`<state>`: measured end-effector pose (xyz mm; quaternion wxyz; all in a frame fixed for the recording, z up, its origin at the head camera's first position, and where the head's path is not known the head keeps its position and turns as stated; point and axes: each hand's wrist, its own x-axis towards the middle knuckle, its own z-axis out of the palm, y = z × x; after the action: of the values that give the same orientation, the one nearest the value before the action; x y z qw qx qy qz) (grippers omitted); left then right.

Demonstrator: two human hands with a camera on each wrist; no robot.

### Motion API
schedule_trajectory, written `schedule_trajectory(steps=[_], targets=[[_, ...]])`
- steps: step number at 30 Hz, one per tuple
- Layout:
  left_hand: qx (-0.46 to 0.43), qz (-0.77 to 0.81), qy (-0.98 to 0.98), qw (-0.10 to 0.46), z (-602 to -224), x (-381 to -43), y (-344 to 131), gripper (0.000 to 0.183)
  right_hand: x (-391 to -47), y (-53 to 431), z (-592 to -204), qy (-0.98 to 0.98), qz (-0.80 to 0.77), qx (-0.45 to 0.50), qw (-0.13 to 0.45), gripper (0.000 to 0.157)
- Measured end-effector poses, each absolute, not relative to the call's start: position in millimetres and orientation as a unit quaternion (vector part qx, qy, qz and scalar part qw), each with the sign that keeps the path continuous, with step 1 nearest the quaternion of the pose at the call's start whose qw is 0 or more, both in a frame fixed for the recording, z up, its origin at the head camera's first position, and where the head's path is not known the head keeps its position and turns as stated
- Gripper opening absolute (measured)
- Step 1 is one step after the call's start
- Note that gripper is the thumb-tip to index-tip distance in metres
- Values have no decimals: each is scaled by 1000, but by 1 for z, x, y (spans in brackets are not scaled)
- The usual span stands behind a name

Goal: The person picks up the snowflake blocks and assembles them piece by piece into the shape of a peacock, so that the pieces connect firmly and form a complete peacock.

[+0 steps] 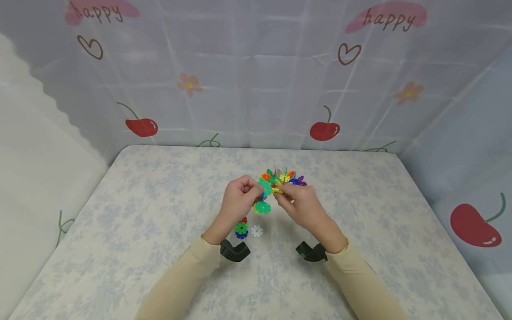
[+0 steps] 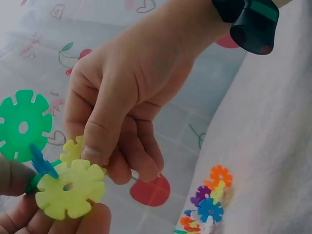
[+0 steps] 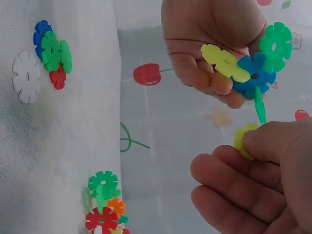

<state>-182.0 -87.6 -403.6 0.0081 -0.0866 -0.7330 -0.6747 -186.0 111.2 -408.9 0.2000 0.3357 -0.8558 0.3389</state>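
My left hand (image 1: 240,198) grips a small cluster of notched snowflake discs. A blue disc (image 3: 255,75) joins a yellow disc (image 3: 224,63), an upright green disc (image 3: 276,47) and a second green disc (image 3: 260,105) seen edge-on. Between thumb and forefinger, my right hand (image 1: 305,203) pinches another yellow disc (image 3: 243,140). It lies right at the edge-on green disc's tip, and the thumb covers part of it. In the left wrist view, the right hand (image 2: 122,92) comes in from above, while fingertips of the left hand (image 2: 53,222) show beneath the cluster.
Behind the hands lies a pile of multicoloured discs (image 1: 285,177), partly hidden by them. Nearer on the patterned table (image 1: 160,186) sit a white disc (image 1: 257,231) and a small group of green, blue and red discs (image 1: 242,228). A printed curtain (image 1: 248,89) hangs behind.
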Motion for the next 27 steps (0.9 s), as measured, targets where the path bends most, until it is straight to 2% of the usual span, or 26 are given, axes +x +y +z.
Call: schedule_trajectory(steps=[5, 14, 18, 22, 27], targets=[[-88, -677, -730, 34, -403, -181, -88, 15, -185, 111, -407, -840, 369, 341, 204, 6], [-139, -647, -750, 8, -406, -182, -88, 17, -185, 107, -411, -834, 292, 384, 267, 8], [-122, -646, -754, -10, -410, -187, -89, 17, -183, 104, -410, -857, 295, 347, 241, 3], [-97, -622, -776, -25, -416, -195, -94, 15, -183, 102, -411, -877, 326, 297, 190, 10], [-80, -591, -802, -39, -423, -205, -104, 9, -188, 103, -417, -878, 335, 289, 183, 9]])
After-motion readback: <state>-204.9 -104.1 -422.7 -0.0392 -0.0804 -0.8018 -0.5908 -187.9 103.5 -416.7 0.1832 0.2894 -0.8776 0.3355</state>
